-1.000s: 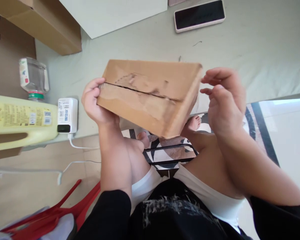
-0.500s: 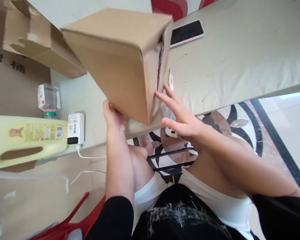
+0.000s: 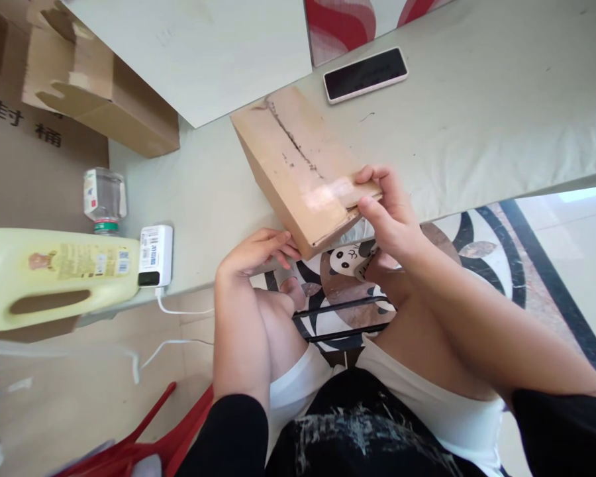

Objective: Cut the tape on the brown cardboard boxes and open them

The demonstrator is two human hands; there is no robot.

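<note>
A brown cardboard box (image 3: 298, 152) lies at the front of the cloth-covered table, its taped face with a dark, ragged seam turned up. My right hand (image 3: 390, 205) pinches the box's near right corner between thumb and fingers. At the near left edge is my left hand (image 3: 263, 250), its fingers loosely stretched out against or just beside the box; the fingertips are partly hidden by it. Beyond the box a phone (image 3: 365, 74) with a dark screen rests on the table.
Left of my left hand stand a white power bank (image 3: 155, 255) with a cable, a pale yellow jug (image 3: 59, 278) and a clear bottle (image 3: 104, 195) lying down. An opened cardboard box (image 3: 129, 112) and a white panel (image 3: 193, 53) are further back.
The box has come down onto the table and turned, so its seamed face now points up. My right hand has gone from touching its side to gripping a corner; my left hand has loosened.
</note>
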